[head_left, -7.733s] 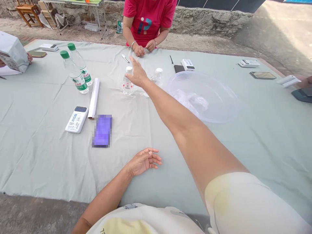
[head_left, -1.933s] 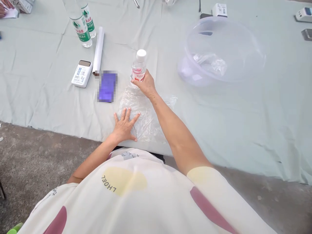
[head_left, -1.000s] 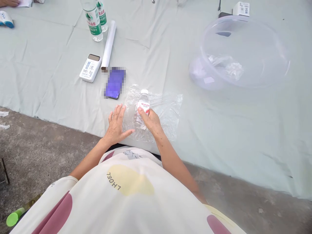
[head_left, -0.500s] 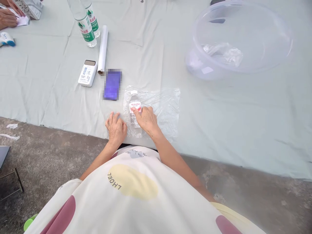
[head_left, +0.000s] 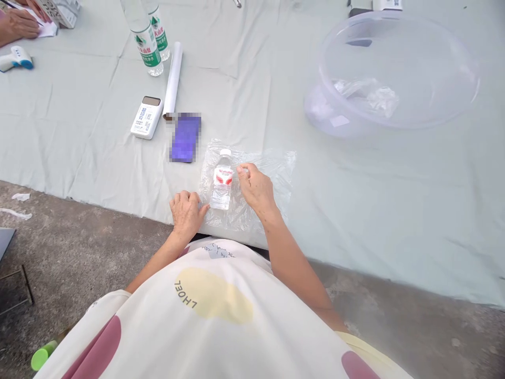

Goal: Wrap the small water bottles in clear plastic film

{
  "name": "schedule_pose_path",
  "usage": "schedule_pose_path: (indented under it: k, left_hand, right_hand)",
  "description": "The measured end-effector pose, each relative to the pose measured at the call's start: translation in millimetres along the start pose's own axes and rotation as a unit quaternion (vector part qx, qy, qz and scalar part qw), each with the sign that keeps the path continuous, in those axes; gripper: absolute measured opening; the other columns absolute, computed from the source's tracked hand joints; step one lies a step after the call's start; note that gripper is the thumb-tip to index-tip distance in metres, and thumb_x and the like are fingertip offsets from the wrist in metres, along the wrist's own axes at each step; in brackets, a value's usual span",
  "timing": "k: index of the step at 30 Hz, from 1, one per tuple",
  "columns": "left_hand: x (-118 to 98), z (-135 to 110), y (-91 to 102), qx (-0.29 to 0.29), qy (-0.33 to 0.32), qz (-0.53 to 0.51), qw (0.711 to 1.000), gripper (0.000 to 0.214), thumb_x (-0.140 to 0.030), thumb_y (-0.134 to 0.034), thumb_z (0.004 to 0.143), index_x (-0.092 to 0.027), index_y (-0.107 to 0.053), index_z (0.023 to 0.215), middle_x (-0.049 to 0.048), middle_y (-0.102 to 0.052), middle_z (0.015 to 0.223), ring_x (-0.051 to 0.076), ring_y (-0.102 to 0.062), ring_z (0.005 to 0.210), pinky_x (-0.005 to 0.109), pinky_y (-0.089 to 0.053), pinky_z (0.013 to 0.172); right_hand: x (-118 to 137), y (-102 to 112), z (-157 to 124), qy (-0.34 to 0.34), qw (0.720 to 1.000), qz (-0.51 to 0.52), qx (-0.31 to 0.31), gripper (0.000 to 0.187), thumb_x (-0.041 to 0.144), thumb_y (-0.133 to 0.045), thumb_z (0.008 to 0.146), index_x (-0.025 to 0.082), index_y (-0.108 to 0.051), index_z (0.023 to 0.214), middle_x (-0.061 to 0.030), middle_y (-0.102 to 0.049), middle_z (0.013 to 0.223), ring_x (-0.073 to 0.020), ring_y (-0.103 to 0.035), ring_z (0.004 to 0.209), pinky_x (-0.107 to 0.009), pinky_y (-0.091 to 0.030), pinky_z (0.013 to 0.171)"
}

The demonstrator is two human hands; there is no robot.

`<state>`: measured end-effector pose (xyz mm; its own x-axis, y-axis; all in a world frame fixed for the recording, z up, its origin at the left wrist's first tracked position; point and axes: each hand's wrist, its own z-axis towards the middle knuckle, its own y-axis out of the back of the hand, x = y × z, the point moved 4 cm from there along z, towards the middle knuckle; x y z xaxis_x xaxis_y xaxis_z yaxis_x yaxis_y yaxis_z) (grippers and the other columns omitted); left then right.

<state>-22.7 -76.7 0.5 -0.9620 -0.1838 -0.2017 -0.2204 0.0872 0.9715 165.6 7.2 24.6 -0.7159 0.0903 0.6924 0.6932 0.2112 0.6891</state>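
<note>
A small clear bottle [head_left: 222, 196] with a white cap and a red-and-white label lies on a flat, clear plastic bag [head_left: 278, 173] near the table's front edge. To its right, my right hand [head_left: 257, 189] is over the bag, fingers curled and thumb pressed toward the index finger. Whatever is in that pinch, if anything, is hidden. My left hand [head_left: 184, 211] rests on the cloth left of the bottle. Its fingers are bent, and its thumb reaches out to the bag's edge by the bottle's base.
Beyond my left hand are a pixelated purple item [head_left: 185, 139], a white device [head_left: 147, 118], a white roll [head_left: 172, 81] and two water bottles [head_left: 149, 51]. A translucent basin [head_left: 327, 102] with crumpled plastic stands at right. Another person's hand [head_left: 21, 25] is far left, near a thermometer-like device [head_left: 16, 59].
My right hand has come off the bottle and moved right, uncovering the label. My left hand's fingers have drawn in, with the thumb out toward the bottle. The view has shifted slightly.
</note>
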Motion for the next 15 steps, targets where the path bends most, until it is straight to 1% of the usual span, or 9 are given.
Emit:
schedule_pose_path:
  k: [2, 3, 4, 5, 7, 9, 11, 13, 15]
  left_hand:
    - [0.6, 0.2, 3.5, 0.003, -0.008, -0.011, 1.0, 0.03, -0.036, -0.066, 0.085, -0.02, -0.064, 0.11, 0.0151, -0.058, 0.112, 0.033, -0.052, 0.106, 0.046, -0.041, 0.09]
    - [0.6, 0.2, 5.2, 0.003, -0.017, -0.013, 1.0, 0.035, -0.035, -0.066, 0.085, -0.021, -0.062, 0.117, 0.016, -0.057, 0.118, 0.033, -0.051, 0.112, 0.047, -0.04, 0.093]
    - [0.4, 0.0, 6.6, 0.001, -0.029, -0.012, 1.0, 0.04, -0.034, -0.066, 0.086, -0.023, -0.06, 0.124, 0.0169, -0.054, 0.126, 0.034, -0.048, 0.118, 0.049, -0.039, 0.097]
    - [0.2, -0.3, 7.6, 0.001, -0.039, -0.008, 0.999, 0.044, -0.034, -0.065, 0.087, -0.025, -0.057, 0.129, 0.0178, -0.05, 0.134, 0.035, -0.045, 0.125, 0.051, -0.036, 0.1]
    - [0.0, -1.0, 8.1, 0.006, -0.052, 0.001, 0.999, 0.048, -0.035, -0.063, 0.088, -0.027, -0.054, 0.135, 0.0191, -0.04, 0.147, 0.038, -0.035, 0.136, 0.054, -0.032, 0.105]
    - [0.5, -1.7, 7.5, 0.011, -0.049, 0.005, 0.999, 0.05, -0.036, -0.062, 0.089, -0.026, -0.053, 0.137, 0.0204, -0.035, 0.152, 0.04, -0.031, 0.14, 0.056, -0.03, 0.107]
    - [1.3, -2.7, 6.6, 0.013, -0.042, 0.002, 0.999, 0.053, -0.038, -0.062, 0.089, -0.024, -0.051, 0.139, 0.0213, -0.035, 0.153, 0.04, -0.031, 0.14, 0.057, -0.03, 0.107]
    - [2.9, -4.1, 5.9, 0.004, -0.032, -0.003, 0.999, 0.054, -0.038, -0.063, 0.088, -0.021, -0.05, 0.138, 0.0219, -0.039, 0.15, 0.039, -0.034, 0.138, 0.055, -0.031, 0.106]
    - [5.8, -6.0, 5.3, -0.013, -0.01, -0.008, 1.0, 0.052, -0.04, -0.065, 0.086, -0.017, -0.054, 0.132, 0.0218, -0.047, 0.141, 0.038, -0.04, 0.131, 0.052, -0.034, 0.104]
  right_hand:
    - [-19.3, 9.7, -7.9, 0.06, 0.994, -0.064, -0.071, 0.052, 0.05, -0.033, 0.098, 0.022, -0.053, 0.136, -0.0147, -0.063, 0.126, -0.03, -0.059, 0.117, -0.046, -0.046, 0.097]
    - [-31.6, 12.4, -14.1, 0.092, 0.985, -0.108, -0.094, 0.053, 0.05, -0.036, 0.097, 0.022, -0.051, 0.14, -0.0152, -0.055, 0.139, -0.0309, -0.051, 0.13, -0.049, -0.041, 0.104]
    - [-45.9, 13.4, -20.9, 0.12, 0.976, -0.155, -0.1, 0.056, 0.051, -0.04, 0.095, 0.024, -0.048, 0.143, -0.0149, -0.046, 0.149, -0.032, -0.041, 0.139, -0.052, -0.035, 0.11]
    - [-61.9, 13.6, -27.3, 0.137, 0.966, -0.201, -0.092, 0.059, 0.054, -0.042, 0.094, 0.026, -0.046, 0.145, -0.0141, -0.039, 0.155, -0.0334, -0.032, 0.145, -0.056, -0.028, 0.113]
    - [-96.6, 16.8, -37.2, 0.137, 0.951, -0.27, -0.064, 0.062, 0.058, -0.044, 0.092, 0.029, -0.044, 0.147, -0.0132, -0.032, 0.16, -0.0358, -0.023, 0.149, -0.062, -0.021, 0.114]
    - [-125.9, 27.7, -40.8, 0.117, 0.944, -0.305, -0.047, 0.064, 0.06, -0.045, 0.091, 0.031, -0.043, 0.148, -0.013, -0.031, 0.161, -0.037, -0.023, 0.149, -0.065, -0.019, 0.114]
    - [-142.2, 46.2, -36.6, 0.087, 0.944, -0.312, -0.06, 0.063, 0.059, -0.046, 0.09, 0.03, -0.046, 0.145, -0.0139, -0.033, 0.159, -0.0383, -0.025, 0.148, -0.067, -0.021, 0.112]
    - [-140.3, 66.9, -25.3, 0.056, 0.949, -0.293, -0.103, 0.058, 0.056, -0.045, 0.09, 0.026, -0.053, 0.139, -0.0164, -0.038, 0.155, -0.0398, -0.03, 0.145, -0.067, -0.027, 0.109]
    - [-118.1, 80.9, -8.3, 0.055, 0.956, -0.246, -0.151, 0.049, 0.048, -0.042, 0.092, 0.023, -0.058, 0.132, -0.0175, -0.047, 0.148, -0.0385, -0.039, 0.139, -0.063, -0.034, 0.107]
